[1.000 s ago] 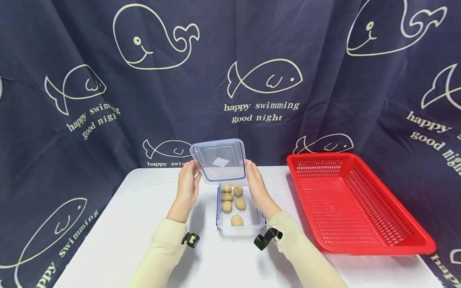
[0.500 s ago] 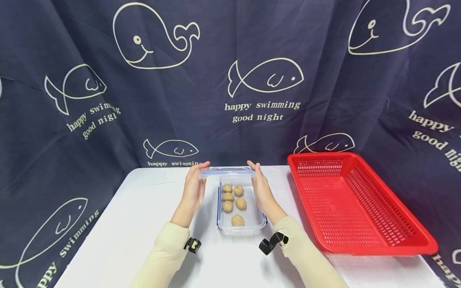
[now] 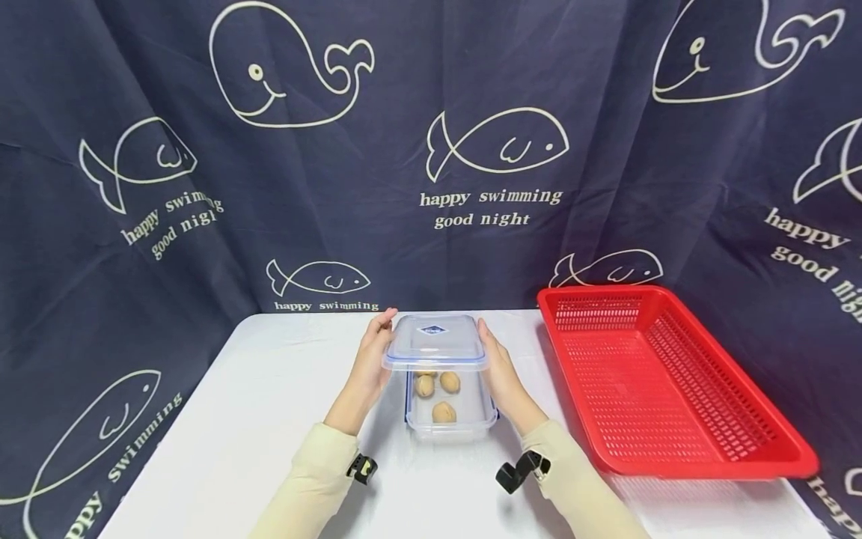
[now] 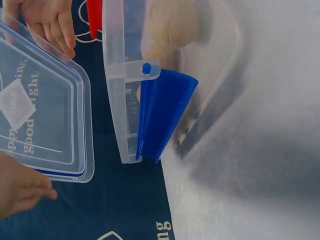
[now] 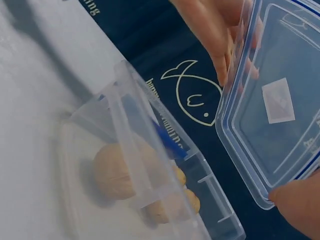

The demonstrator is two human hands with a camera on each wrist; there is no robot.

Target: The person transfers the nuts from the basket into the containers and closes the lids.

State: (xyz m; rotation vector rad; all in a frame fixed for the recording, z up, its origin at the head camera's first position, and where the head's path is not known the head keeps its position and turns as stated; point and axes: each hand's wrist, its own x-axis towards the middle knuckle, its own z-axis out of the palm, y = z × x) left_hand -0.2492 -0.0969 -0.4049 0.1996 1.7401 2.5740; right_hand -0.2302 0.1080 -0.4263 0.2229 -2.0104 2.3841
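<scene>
Between both hands is a clear plastic lid [image 3: 436,343] with a blue seal and a small label. My left hand [image 3: 369,361] holds its left edge, my right hand [image 3: 503,370] its right edge. The lid hangs over the far half of a clear food container [image 3: 474,400], apart from its rim in the wrist views. Several walnuts [image 3: 444,412] lie inside; the lid hides those at the back. A blue side latch [image 4: 167,115] hangs folded outward on the container in the left wrist view.
A large red plastic basket [image 3: 663,382] stands to the right on the white-covered table [image 3: 269,419]. Behind the table hangs a dark blue curtain [image 3: 377,187] with fish and whale drawings. Each wrist wears a black camera mount [image 3: 521,471].
The lid has swung from tilted up, underside facing me, to nearly flat, top showing. Both hands have brought it lower and nearer, over the container, covering the back walnuts.
</scene>
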